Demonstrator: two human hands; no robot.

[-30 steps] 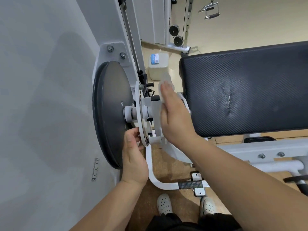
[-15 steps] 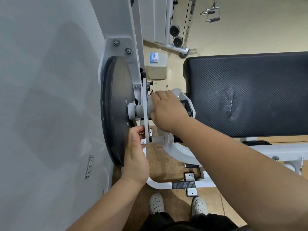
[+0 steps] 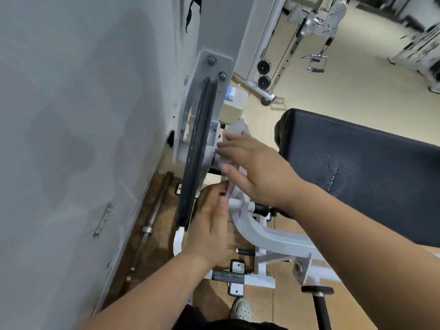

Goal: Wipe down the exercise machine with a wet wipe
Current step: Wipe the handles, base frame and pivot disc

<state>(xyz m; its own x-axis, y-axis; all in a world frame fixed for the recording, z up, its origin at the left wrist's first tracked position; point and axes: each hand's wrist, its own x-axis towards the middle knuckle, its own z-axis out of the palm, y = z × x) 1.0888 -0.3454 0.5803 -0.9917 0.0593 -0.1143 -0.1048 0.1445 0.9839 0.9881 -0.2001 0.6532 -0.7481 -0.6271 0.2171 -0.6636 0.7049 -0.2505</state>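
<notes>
White wet wipe (image 3: 234, 129) under flat right fingers (image 3: 227, 146); left fingers (image 3: 214, 188) grip machine plate (image 3: 229, 189).

Saw only a corner of wet wipe (image 3: 234, 129), ctr frame; rest under right hand (image 3: 257, 167). Lost left hand (image 3: 209, 225) fingertips behind white plate (image 3: 230, 189). Lost black pad (image 3: 357, 163) past right edge. Couldn't resolve blurred machines (image 3: 419, 44), upper right.

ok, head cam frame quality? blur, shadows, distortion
Head view: motion blur streaks the machines at top right. It also softens the right hand, the wet wipe under it, and the left hand pinching the white plate. The wide-angle lens slants the white upright. Broad soft shadows lie on the grey wall. No harsh glare.
</notes>
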